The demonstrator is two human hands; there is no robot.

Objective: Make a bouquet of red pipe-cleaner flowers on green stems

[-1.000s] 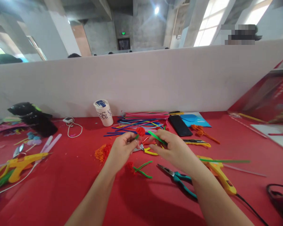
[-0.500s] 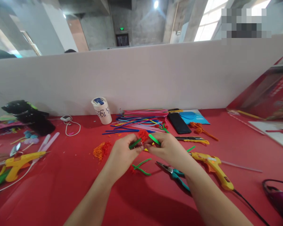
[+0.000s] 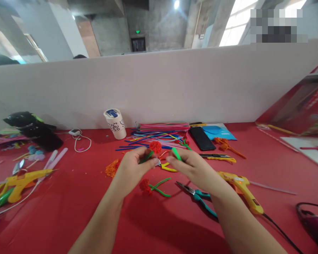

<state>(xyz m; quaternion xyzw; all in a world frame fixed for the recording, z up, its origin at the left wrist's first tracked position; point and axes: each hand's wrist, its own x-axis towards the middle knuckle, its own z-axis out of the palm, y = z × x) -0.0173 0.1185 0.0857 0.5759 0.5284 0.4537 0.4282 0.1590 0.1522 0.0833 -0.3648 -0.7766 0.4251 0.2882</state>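
Observation:
My left hand (image 3: 132, 165) is closed, pinching the green fuzzy stem (image 3: 147, 156) of a flower. The flower's fluffy red head (image 3: 155, 146) rises just above the fingertips. Across a small gap, my right hand (image 3: 192, 165) is closed on a short piece of green pipe cleaner (image 3: 176, 153) that sticks up from its fingers. A yellow-handled cutting tool (image 3: 169, 168) lies on the table behind and between the hands. Nearer to me, another red flower (image 3: 146, 186) rests there with two green stems (image 3: 161, 192).
Teal pliers (image 3: 200, 199) and a yellow glue gun (image 3: 240, 185) with a cord lie right. Left are orange fuzz (image 3: 111, 169) and a second glue gun (image 3: 21, 181). Behind stand a white cup (image 3: 116, 125), pipe cleaners (image 3: 161, 127) and a phone (image 3: 201, 138).
My hands have drawn apart. The red flower has moved left with my left hand, and the green piece stays in my right. More of the flower on the table shows.

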